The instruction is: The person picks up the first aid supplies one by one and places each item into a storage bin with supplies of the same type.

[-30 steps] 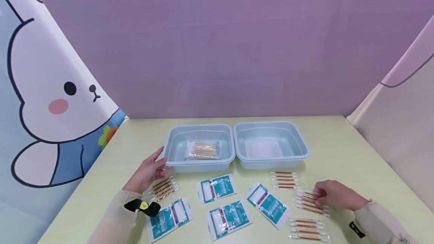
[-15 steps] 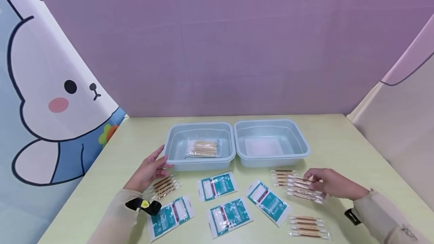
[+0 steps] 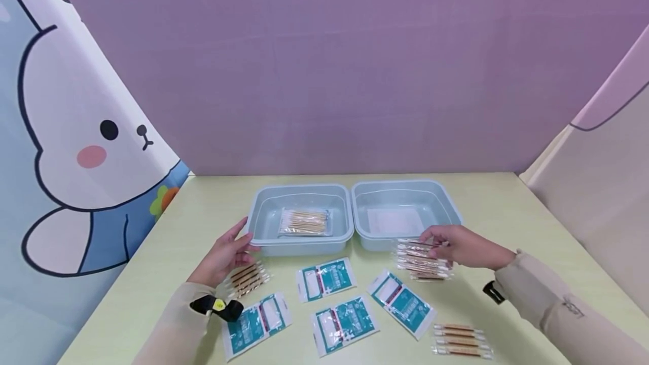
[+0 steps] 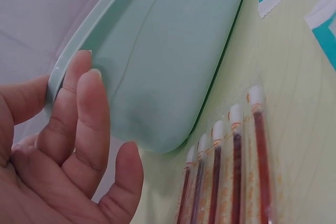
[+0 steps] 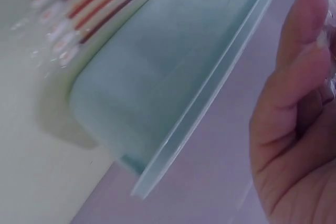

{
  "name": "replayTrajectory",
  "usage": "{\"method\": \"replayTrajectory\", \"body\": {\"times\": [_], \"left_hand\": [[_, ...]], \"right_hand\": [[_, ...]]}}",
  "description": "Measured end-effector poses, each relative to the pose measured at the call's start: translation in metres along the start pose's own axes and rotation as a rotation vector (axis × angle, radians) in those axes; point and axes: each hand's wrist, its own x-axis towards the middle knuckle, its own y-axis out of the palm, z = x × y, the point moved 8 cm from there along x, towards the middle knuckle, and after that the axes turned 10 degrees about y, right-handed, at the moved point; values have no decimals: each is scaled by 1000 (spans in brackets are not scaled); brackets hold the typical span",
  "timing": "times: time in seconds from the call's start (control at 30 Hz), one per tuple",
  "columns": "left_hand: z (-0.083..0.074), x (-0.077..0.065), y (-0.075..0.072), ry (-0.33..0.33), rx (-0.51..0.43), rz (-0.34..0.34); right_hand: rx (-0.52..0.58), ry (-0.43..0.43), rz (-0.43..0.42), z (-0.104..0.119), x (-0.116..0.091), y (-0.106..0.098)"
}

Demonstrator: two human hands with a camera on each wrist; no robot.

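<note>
My left hand [image 3: 225,255] holds the near-left corner of the left blue plastic basin [image 3: 299,249], thumb at the rim and fingers against its outer side. In that basin lies a clear pack of wooden cotton swabs [image 3: 304,222]. My right hand [image 3: 463,245] pinches a clear pack of brown liquid-filled cotton swabs [image 3: 413,252], raised before the right blue basin [image 3: 446,207]. Another such pack lies partly hidden beneath it. Beside my left hand is a further brown swab pack [image 4: 226,166]. In the right wrist view, the held pack is mostly cut off at the edge.
Several teal-and-white sachets [image 3: 345,325] lie across the front of the table [image 3: 507,213]. One more brown swab pack [image 3: 461,341] lies at the front right. A purple cloth backdrop [image 3: 324,72] rises behind the basins.
My right hand has lifted a brown swab pack off the table and carried it left and forward toward the right basin. My left hand has stayed at the left basin's corner.
</note>
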Motion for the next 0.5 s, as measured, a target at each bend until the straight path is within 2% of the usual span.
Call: {"method": "replayTrajectory", "body": {"times": [0.5], "left_hand": [[-1, -1, 1, -5, -3, -13]], "right_hand": [[-53, 12, -105, 16, 49, 1]]}}
